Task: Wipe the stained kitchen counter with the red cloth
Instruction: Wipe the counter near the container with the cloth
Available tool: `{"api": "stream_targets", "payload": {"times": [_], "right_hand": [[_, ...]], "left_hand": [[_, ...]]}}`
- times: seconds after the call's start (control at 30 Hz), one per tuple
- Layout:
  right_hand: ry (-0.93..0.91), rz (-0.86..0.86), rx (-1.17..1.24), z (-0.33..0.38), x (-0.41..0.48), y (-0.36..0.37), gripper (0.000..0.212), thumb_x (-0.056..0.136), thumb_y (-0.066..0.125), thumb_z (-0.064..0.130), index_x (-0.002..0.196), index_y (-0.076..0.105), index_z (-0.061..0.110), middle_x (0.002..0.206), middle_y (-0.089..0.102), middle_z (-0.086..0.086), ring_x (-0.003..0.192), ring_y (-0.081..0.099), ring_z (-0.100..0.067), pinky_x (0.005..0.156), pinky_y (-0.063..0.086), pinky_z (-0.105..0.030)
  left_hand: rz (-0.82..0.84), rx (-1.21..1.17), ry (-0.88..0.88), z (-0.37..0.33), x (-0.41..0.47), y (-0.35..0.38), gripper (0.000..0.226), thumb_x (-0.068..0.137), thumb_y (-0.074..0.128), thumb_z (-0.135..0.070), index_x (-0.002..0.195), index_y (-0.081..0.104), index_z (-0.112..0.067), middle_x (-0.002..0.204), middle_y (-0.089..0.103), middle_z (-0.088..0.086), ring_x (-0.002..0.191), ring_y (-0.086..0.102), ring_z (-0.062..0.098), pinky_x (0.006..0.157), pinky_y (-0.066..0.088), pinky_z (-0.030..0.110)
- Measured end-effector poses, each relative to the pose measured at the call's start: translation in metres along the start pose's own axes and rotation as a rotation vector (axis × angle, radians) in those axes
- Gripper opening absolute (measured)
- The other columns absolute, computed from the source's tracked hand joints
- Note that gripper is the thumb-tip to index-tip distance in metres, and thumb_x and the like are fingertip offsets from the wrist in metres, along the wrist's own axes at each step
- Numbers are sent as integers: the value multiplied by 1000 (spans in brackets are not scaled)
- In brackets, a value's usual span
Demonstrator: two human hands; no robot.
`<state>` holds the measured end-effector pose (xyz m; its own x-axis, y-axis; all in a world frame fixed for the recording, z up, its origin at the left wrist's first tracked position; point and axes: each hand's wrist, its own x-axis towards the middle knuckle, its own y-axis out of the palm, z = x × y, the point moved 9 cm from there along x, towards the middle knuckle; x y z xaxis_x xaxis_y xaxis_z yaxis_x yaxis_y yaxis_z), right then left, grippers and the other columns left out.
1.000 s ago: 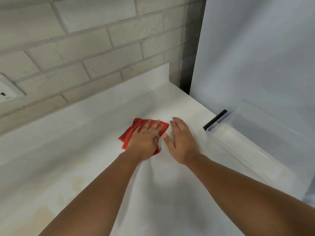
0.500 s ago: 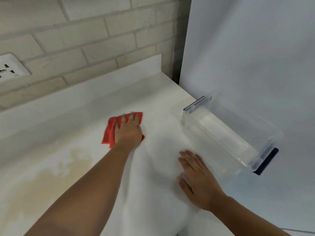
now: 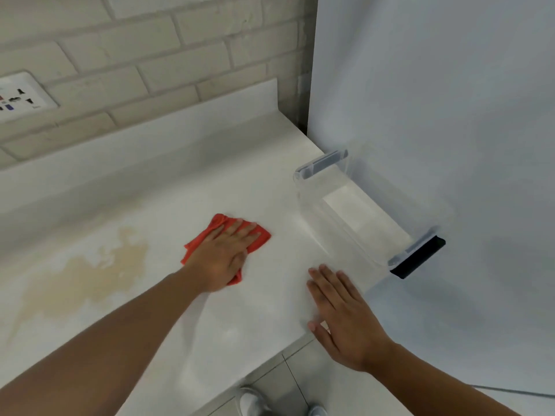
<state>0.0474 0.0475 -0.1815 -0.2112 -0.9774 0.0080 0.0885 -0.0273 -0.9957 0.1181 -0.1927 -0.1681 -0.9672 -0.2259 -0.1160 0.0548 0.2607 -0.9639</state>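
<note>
The left hand (image 3: 223,259) lay flat on the red cloth (image 3: 198,244), fingers straight and spread, pressing it down rather than grasping it. The cloth sat crumpled on the white worktop (image 3: 156,181), about midway between the back edge and the front edge, with red folds showing beyond the fingertips and on the left of the palm. A pale brown stain (image 3: 90,277) spread over the left part of the worktop, just beside the cloth and not touching it. The right hand (image 3: 345,319) rested released and flat near the front right corner, fingers straight and close together, thumb at the front edge, holding nothing. A clear plastic box (image 3: 360,211) with a dark clip at each end stood along the right edge, against a pale panel (image 3: 435,100), its near end just beyond the right fingertips. A wall socket (image 3: 22,97) sat in the brick wall (image 3: 156,55) behind the back edge. Light shoes (image 3: 255,400) showed on the tiled floor (image 3: 300,376) below the front edge
</note>
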Motion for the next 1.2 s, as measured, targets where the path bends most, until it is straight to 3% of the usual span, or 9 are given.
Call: {"api": "stream_targets", "payload": {"times": [0.2,0.47,0.53,0.63,0.77,0.83,1.0,1.1,1.2], "right_hand": [[-36,7,26,-4,-8,3,75,105,26,56,159,13,6,168,-1,-10,155,-5,-26,123,12,-46],[-33,23,3,-11,-11,10,69,106,18,53,160,11,12,168,4,-7,155,-7,-22,123,4,-42],[-43,13,6,-11,-13,10,67,106,21,50,159,12,10,168,4,-8,155,-5,-23,122,7,-43],[-58,-2,9,-10,-15,9,69,106,26,49,159,12,8,168,2,-10,155,-5,-25,123,7,-44],[-60,-8,33,-8,-18,8,75,101,33,49,159,12,6,168,1,-10,155,-7,-25,123,6,-45],[-60,-6,45,-9,-21,9,76,101,35,48,159,13,6,168,1,-10,155,-8,-24,123,5,-45],[-33,-37,55,-11,-35,9,74,98,40,43,158,17,6,168,8,-11,155,-5,-24,124,3,-43],[-15,-54,59,-14,-45,12,75,97,45,41,159,17,8,168,7,-10,155,-4,-23,123,3,-42],[2,-49,51,-18,-56,14,76,98,46,39,159,14,9,168,1,-9,155,-8,-22,125,6,-43]], "left_hand": [[-104,-37,-544,-14,36,-2,59,103,27,-29,161,16,-29,169,8,-11,156,0,20,125,2,48],[-11,-32,-219,-90,-20,28,58,103,11,-41,160,12,-31,168,4,-13,155,-2,12,127,2,42],[-37,-30,-263,-64,-42,23,63,99,7,-44,160,17,-31,167,9,-13,155,3,12,127,7,43],[-87,-28,-457,-24,-55,12,58,103,20,-34,161,18,-30,168,13,-8,155,6,16,126,6,44],[-122,-84,-727,-38,-41,12,59,104,26,-26,161,12,-29,169,6,-8,156,-1,23,125,3,50],[-118,-98,-688,-70,-30,17,60,104,25,-27,162,9,-28,169,3,-8,156,-4,24,125,2,51],[-66,-24,-334,-145,-41,34,55,106,18,-34,161,12,-30,168,6,-11,156,-3,16,126,0,45],[-18,-22,-144,-148,-75,41,58,103,11,-40,160,13,-32,166,3,-16,153,-9,7,124,-9,33],[-28,-1,-165,-118,-89,34,59,102,13,-39,160,19,-31,167,10,-13,155,-1,10,126,0,37]]}}
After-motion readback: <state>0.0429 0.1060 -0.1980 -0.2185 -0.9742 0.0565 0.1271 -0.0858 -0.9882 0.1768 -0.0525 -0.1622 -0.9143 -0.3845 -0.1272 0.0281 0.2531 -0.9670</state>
